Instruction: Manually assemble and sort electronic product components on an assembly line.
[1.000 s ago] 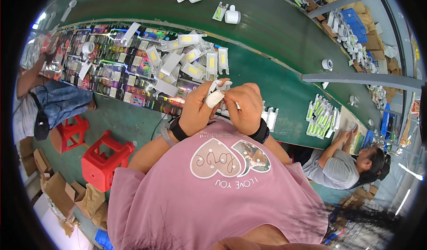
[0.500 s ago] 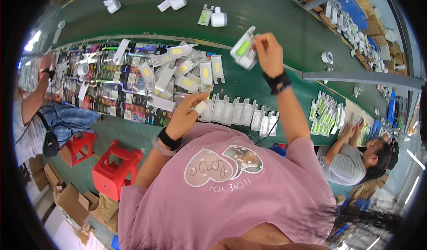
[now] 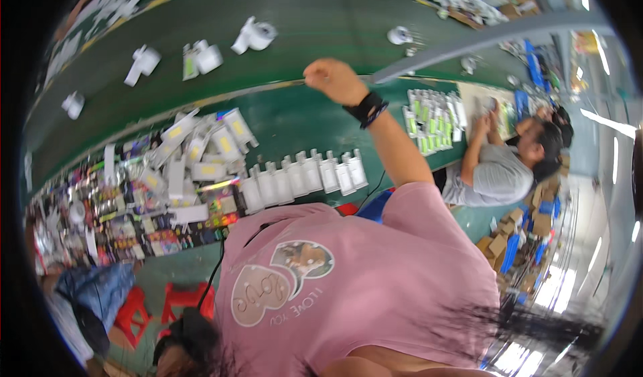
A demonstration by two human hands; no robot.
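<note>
The right hand (image 3: 333,82) is half curled and looks empty, over the bench's (image 3: 284,126) far edge; the left hand is out of sight. White cases (image 3: 311,175) line the near edge; a low arm (image 3: 396,150) could knock them.

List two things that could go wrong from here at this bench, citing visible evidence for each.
The heaped white panels with yellow strips overlap untidily, so the pile might slide. The row of white cases lies close to the pink shirt, so clothing could brush some out of line.
</note>
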